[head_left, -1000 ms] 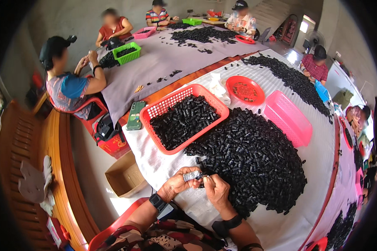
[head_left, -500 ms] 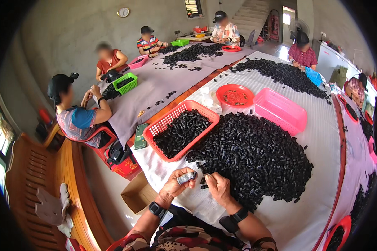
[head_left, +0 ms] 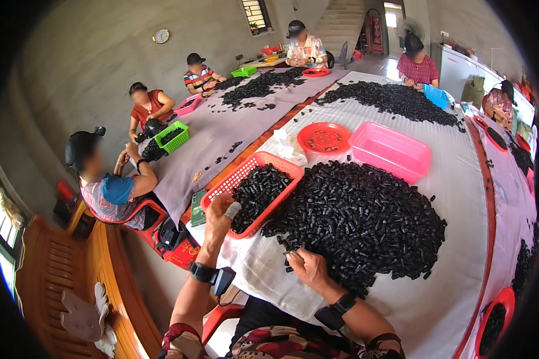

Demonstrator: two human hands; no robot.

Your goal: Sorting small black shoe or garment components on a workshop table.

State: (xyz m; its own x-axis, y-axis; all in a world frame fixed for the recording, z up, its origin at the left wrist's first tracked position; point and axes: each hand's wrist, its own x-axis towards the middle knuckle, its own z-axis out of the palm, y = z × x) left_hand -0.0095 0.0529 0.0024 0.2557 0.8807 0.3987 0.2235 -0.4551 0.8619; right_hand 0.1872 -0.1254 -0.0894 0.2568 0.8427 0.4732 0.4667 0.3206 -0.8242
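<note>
**Two hands working at the black pile**

Your left hand [head_left: 220, 210] is pinching a small grey piece [head_left: 232, 210] over the red basket [head_left: 253, 192], centre frame. Your right hand [head_left: 305, 266] is curling, fingertips touching black parts at the pile [head_left: 359, 224] edge on the worktop [head_left: 461, 197], lower centre.

I see my left hand [head_left: 220, 210] raised over the near corner of the red basket [head_left: 253, 191] of black pieces, holding a small pale piece [head_left: 232, 210]. My right hand [head_left: 306, 267] rests at the edge of the big black pile [head_left: 359, 221] on the white-covered tabletop [head_left: 461, 179], fingertips pinched together.
</note>
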